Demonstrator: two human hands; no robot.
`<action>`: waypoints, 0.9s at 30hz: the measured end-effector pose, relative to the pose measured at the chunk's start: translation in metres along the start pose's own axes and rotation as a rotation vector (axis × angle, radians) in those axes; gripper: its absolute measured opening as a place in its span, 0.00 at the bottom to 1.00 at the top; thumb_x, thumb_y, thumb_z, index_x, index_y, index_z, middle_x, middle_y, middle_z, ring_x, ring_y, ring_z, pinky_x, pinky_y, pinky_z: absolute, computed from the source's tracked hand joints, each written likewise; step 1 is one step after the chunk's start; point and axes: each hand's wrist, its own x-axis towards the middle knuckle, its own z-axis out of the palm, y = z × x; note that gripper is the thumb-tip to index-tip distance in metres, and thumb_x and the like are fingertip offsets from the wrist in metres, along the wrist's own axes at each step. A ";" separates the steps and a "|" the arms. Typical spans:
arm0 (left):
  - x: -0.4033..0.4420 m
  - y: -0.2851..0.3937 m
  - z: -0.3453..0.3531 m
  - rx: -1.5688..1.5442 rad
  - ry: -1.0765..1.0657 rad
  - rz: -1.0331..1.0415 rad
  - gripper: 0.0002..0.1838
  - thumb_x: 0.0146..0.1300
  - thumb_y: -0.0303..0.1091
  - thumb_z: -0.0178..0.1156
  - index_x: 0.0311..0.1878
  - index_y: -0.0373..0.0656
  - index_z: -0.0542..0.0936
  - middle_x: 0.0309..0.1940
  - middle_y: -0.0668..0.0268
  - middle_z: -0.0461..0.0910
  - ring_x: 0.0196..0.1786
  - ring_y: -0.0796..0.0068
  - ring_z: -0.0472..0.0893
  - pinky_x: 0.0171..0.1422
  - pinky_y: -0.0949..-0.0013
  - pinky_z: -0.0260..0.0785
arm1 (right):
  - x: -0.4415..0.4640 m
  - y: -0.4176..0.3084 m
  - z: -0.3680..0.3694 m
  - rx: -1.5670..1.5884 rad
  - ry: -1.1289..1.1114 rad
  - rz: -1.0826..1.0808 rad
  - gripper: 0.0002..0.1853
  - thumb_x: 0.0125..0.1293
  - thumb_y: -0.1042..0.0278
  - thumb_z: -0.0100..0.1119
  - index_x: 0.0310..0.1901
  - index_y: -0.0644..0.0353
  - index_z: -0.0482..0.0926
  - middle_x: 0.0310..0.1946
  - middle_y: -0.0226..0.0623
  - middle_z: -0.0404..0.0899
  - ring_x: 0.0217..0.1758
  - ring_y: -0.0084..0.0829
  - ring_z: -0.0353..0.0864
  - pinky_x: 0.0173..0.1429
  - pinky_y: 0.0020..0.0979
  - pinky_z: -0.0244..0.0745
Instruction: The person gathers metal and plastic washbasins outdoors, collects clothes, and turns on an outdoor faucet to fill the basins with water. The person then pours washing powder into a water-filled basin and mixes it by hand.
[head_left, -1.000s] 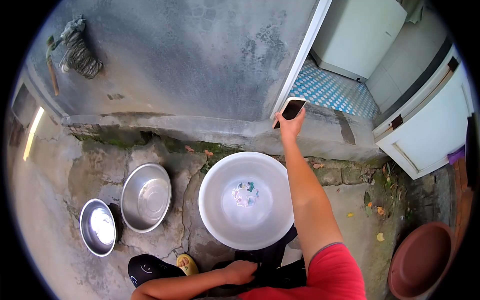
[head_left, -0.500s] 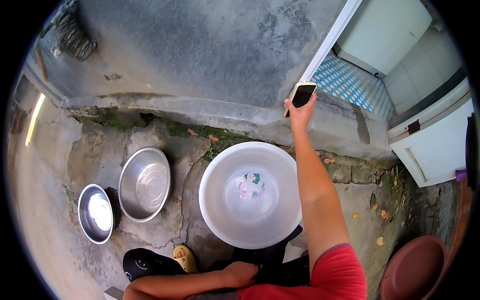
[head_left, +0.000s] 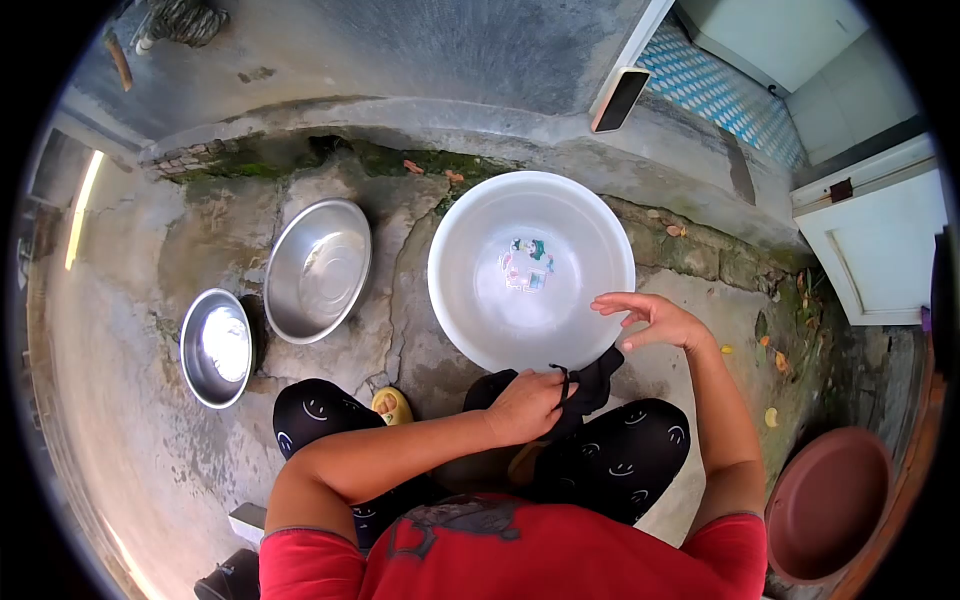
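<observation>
In front of my knees stands a large whitish plastic basin (head_left: 475,290) with a cartoon print on its bottom. My left hand (head_left: 530,405) is closed round a bunched black cloth (head_left: 592,385) at the basin's near edge; a thin black cord shows at the fingers. The cloth's exact kind cannot be made out. Just right of it, my right hand (head_left: 660,322) hovers by the basin's right rim, fingers spread and holding nothing. A phone (head_left: 620,100) leans upright by the doorframe on the concrete ledge.
Two metal basins, a larger one (head_left: 318,272) and a smaller one (head_left: 217,347), sit at left. A reddish-brown tub (head_left: 830,505) is at lower right. The concrete ledge (head_left: 480,125) runs along the wall, and a white door (head_left: 885,255) stands at right.
My right hand has let go of the phone at the doorframe and come back to the basin's right rim. My left hand has come forward from my lap with the black cloth.
</observation>
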 end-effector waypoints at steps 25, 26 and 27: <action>-0.015 -0.025 -0.043 -0.358 -0.195 -0.486 0.29 0.65 0.58 0.43 0.45 0.40 0.78 0.40 0.66 0.79 0.43 0.73 0.77 0.46 0.69 0.70 | -0.365 -0.006 0.148 0.865 1.892 -1.046 0.27 0.67 0.51 0.39 0.60 0.62 0.64 0.62 0.44 0.62 0.65 0.42 0.62 0.69 0.43 0.56; -0.016 -0.025 -0.046 -0.354 -0.177 -0.481 0.29 0.65 0.58 0.43 0.45 0.40 0.78 0.40 0.66 0.79 0.43 0.73 0.77 0.46 0.69 0.70 | -0.394 0.018 0.151 0.950 1.739 -1.114 0.28 0.68 0.49 0.35 0.63 0.60 0.60 0.64 0.44 0.59 0.67 0.43 0.58 0.72 0.43 0.48; -0.017 -0.027 -0.046 -0.300 -0.193 -0.468 0.26 0.65 0.56 0.45 0.45 0.40 0.78 0.39 0.66 0.79 0.42 0.74 0.77 0.45 0.69 0.70 | -0.394 0.017 0.168 0.416 1.017 -1.244 0.27 0.71 0.53 0.30 0.65 0.62 0.54 0.66 0.45 0.55 0.68 0.40 0.56 0.72 0.41 0.48</action>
